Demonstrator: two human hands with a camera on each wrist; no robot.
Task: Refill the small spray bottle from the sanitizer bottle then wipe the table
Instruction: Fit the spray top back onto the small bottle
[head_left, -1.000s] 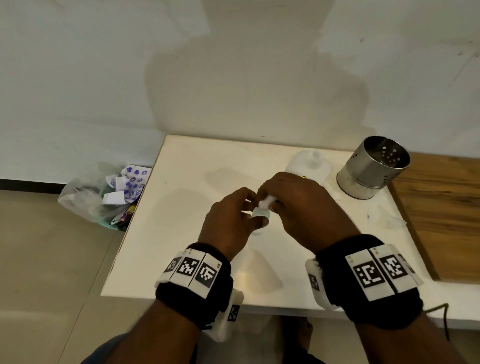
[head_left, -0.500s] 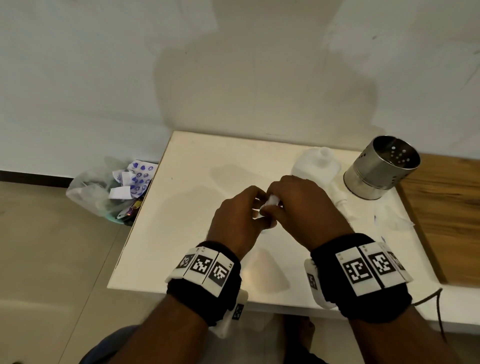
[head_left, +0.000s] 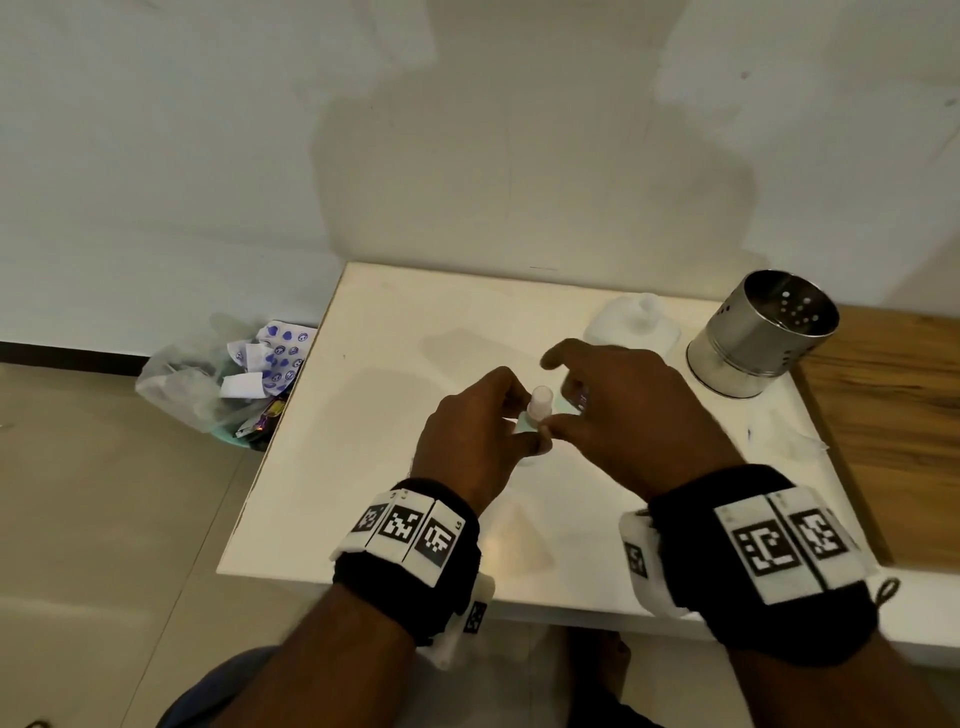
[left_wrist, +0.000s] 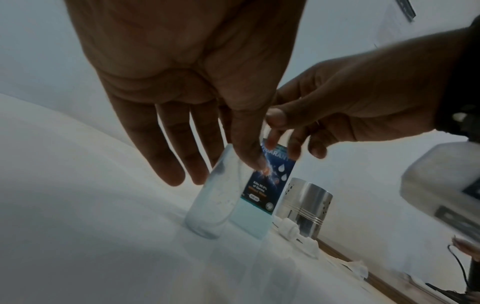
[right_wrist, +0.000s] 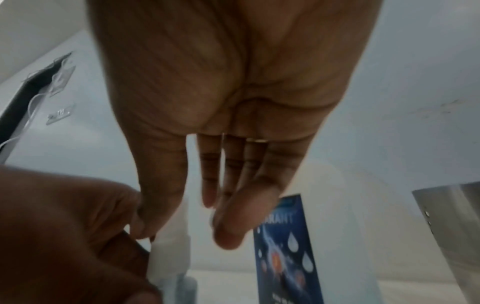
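Small spray bottle (left_wrist: 207, 197) upright on the white surface (head_left: 363, 415) between both hands, left hand (head_left: 470, 436) pinching its top, right hand (head_left: 634, 415) loose-fingered just beside it, holding nothing, sanitizer bottle (left_wrist: 262, 185) just behind, steel cup (head_left: 763, 332) beyond the right hand.

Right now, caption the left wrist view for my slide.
Left hand steadies the small spray bottle on the table beside the sanitizer bottle.

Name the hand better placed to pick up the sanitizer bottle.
Right. The right hand is open, fingers at the sanitizer bottle; the left hand holds the small spray bottle.
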